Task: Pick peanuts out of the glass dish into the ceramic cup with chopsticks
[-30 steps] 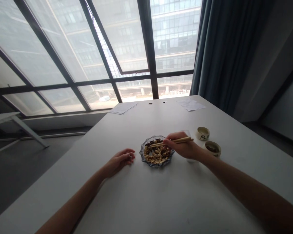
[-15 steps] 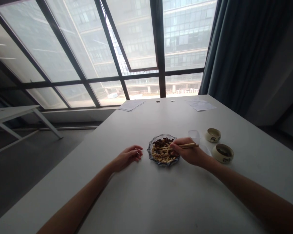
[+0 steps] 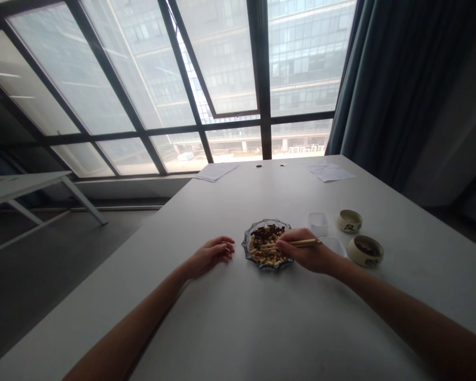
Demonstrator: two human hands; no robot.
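Observation:
My right hand [image 3: 310,253] is closed around a pair of light wooden chopsticks [image 3: 307,243]. Their tips reach into the glass dish [image 3: 246,253], which has a scalloped rim. Inside it lie pale nuts or beans [image 3: 266,257] and, toward the far side, dark brown pieces [image 3: 270,231]; their exact kind is too small to tell. Whether the tips pinch a piece cannot be made out. To the left of the dish, my left hand [image 3: 209,256] rests on the table, fingers loosely bent and apart, touching nothing else.
Right of the dish stand two clear plastic boxes, the farther box [image 3: 318,223] and the nearer box [image 3: 335,246] partly behind my hand. Beyond them are a cream bowl [image 3: 349,222] and another bowl [image 3: 365,253] with dark contents. Papers [image 3: 216,172] lie at the table's far edge.
The view has shifted slightly, moving everything a little to the right. In my right hand the chopsticks have tilted a bit, their back ends lower. My left hand keeps its place by the dish.

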